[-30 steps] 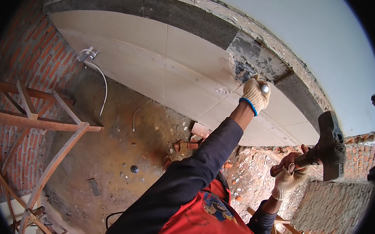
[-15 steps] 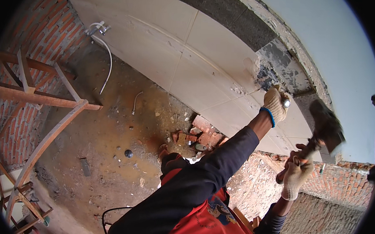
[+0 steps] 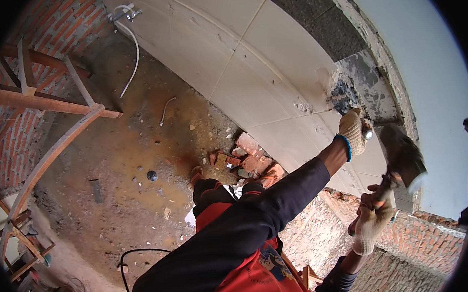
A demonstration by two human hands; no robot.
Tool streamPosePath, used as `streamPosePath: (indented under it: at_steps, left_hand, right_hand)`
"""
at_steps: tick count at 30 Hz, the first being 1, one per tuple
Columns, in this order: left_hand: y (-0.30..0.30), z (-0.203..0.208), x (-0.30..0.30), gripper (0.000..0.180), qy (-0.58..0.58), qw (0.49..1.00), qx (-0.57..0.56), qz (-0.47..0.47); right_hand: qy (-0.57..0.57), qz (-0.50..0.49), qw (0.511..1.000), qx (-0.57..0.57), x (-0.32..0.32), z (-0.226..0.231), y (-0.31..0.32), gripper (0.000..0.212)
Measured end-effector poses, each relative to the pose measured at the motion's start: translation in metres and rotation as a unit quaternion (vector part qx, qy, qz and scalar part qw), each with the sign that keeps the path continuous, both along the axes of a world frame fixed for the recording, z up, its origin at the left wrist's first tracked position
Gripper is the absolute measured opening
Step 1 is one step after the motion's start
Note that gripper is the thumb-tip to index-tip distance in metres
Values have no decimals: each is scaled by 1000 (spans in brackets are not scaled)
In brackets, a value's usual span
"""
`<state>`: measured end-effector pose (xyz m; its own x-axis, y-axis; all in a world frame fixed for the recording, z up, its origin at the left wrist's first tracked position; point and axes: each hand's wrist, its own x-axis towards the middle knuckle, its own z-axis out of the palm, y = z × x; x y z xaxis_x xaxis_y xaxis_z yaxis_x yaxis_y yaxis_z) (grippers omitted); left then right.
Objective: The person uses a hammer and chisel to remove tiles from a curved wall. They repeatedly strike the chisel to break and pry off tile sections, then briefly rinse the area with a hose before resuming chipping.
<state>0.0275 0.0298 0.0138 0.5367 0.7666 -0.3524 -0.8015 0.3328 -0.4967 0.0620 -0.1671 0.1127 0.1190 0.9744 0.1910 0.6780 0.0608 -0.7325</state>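
My left hand (image 3: 351, 133), in a cream knit glove with a blue cuff, is closed around a metal chisel (image 3: 368, 135). Only the chisel's bright round end shows past the fist; its tip is hidden at the broken patch (image 3: 344, 95) in the wall tiles. My right hand (image 3: 370, 227), gloved the same way, grips the handle of a heavy hammer (image 3: 404, 157). The dark hammer head is blurred and hangs a short way from the chisel's end, apart from it. Grey mortar shows on the bare strip (image 3: 370, 79) beside the dark border tiles.
Pale tiles (image 3: 283, 57) cover the wall before me. Broken bricks (image 3: 254, 161) lie at its foot. A white hose (image 3: 137, 58) hangs from a tap at the far left. Wooden framing (image 3: 52, 103) stands left, over the wet, muddy floor (image 3: 126, 138). A black cable (image 3: 122, 263) loops near my body.
The view has shifted slightly, so the wall and floor sit differently in it. Both hands keep their grips; the hammer stays raised near the chisel, still blurred.
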Motion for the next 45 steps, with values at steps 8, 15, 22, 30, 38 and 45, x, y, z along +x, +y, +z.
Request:
streamPosePath:
  at_steps: [8,15,22,30,38,45]
  left_hand:
    - [-9,-4,2,9,1,1000,6,9]
    - [-13,-4,-1,8,53,998,3,-25]
    - [-9,0,-5,20,40,999,5,3]
    - [-14,2,-10,9,72,997,9,-27]
    - [-1,-5,-2,9,3,1000,-13,-7]
    - [1,-6,-5,16,9,998,39,-47]
  right_hand:
    - [-137,35,990,24,12,-30,22,21]
    - [2,-36,998,-57,30,-11,-12,16]
    - [-111,42,973,196,31,-33,3,14]
    - [97,-55,993,-32,35,-25,-13,22]
    - [-75,93,955,270,21,-15,11,11]
    - [74,-60,994,-60,31,-31,5,22]
